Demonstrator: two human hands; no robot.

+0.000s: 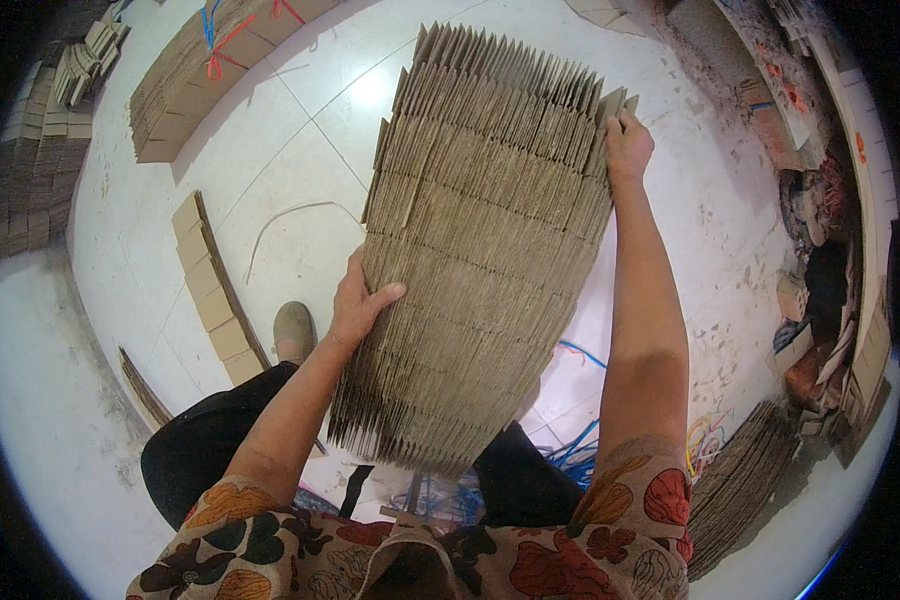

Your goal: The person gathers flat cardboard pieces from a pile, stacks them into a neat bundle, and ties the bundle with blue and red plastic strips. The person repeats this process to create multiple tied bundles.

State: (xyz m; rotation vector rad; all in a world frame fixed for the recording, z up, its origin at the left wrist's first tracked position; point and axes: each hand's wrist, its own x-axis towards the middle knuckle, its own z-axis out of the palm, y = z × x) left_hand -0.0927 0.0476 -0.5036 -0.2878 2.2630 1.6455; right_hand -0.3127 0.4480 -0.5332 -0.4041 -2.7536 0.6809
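Observation:
A thick bundle of slotted cardboard partitions fills the middle of the view, its many brown sheets packed on edge. My left hand is closed on the bundle's left side, with the thumb lying over the top. My right hand grips the far right edge, near the upper corner, where a few sheets stick out past the rest. The sheets' far ends fan out into a jagged row. Some sheets on the left side stand out of line. The bundle's underside is hidden.
A long cardboard stack tied with red and blue string lies at the far left. Nearer are a flat row of cardboard and my shoe. Blue strings lie on the tiled floor. Another cardboard pile sits lower right; clutter lines the right wall.

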